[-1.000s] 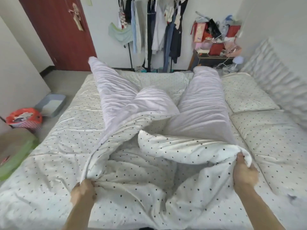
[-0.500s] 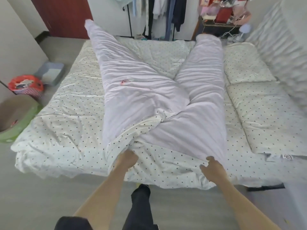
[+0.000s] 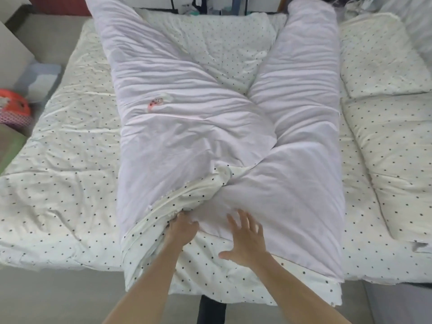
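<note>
A pale lilac quilt [image 3: 187,127] lies along the middle of the bed, its far end split into two long lobes. A white cover with black dots [image 3: 210,272] wraps its near end and hangs over the bed's edge. My left hand [image 3: 182,228] grips the dotted cover's edge where it meets the quilt; its fingertips are buried in the fabric. My right hand [image 3: 245,239] lies flat with fingers spread on the quilt's near end.
The bed carries a dotted sheet [image 3: 58,183]. Two dotted pillows [image 3: 378,57] [image 3: 402,160] lie along its right side. A red basket [image 3: 14,108] and a grey tray [image 3: 39,78] stand on the floor at left. Bare floor runs along the bed's near edge.
The quilt has settled flat on the bed. My right hand let go of the cover's corner and now lies spread on the quilt. My left hand moved a little right along the cover's edge.
</note>
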Demonstrator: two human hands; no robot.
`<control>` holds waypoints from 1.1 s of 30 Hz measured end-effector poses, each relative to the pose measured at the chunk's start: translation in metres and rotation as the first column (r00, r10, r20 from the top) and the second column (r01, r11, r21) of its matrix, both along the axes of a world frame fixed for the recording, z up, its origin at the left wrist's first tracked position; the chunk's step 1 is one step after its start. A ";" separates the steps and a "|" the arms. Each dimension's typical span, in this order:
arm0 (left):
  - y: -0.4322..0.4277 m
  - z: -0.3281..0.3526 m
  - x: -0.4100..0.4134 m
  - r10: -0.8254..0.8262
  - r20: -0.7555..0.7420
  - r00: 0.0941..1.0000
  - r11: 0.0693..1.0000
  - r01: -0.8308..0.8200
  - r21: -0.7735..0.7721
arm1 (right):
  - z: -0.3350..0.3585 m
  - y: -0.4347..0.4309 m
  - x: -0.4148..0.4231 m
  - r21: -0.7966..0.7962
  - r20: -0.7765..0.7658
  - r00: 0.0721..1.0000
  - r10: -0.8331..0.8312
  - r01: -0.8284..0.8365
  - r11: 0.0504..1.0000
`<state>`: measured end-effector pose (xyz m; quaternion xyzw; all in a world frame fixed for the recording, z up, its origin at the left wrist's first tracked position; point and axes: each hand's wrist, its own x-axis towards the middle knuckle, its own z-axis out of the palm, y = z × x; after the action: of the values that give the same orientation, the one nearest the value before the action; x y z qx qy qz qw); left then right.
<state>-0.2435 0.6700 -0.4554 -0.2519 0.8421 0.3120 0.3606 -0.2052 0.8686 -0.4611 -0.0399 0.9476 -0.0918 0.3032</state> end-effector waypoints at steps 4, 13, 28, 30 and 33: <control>0.014 -0.019 -0.040 0.091 0.027 0.996 0.993 -0.093 0.074 | -0.037 0.009 -0.028 0.090 -0.072 0.984 0.161 -0.155 0.984; 0.127 0.069 -0.121 0.304 0.344 0.888 0.787 -0.437 0.435 | 0.084 0.155 -0.098 -0.166 -0.283 0.939 -0.194 0.151 0.974; 0.580 0.295 -0.074 0.154 -0.060 0.986 0.630 -0.051 0.775 | 0.264 0.540 0.067 -0.591 -0.131 0.431 -0.893 0.689 0.419; 0.641 0.305 -0.052 0.126 -0.103 0.987 0.652 -0.004 0.759 | 0.257 0.576 0.101 -0.627 -0.037 0.286 -0.957 0.740 0.246; 0.714 0.300 -0.024 0.096 -0.137 0.986 0.657 0.041 0.753 | 0.246 0.618 0.142 -0.715 0.141 0.052 -0.989 0.696 -0.065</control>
<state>-0.2672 1.3838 -0.1550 -0.0660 0.6601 0.6578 0.3567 -0.0632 1.4870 -0.2147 0.4713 0.6760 -0.5596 -0.0877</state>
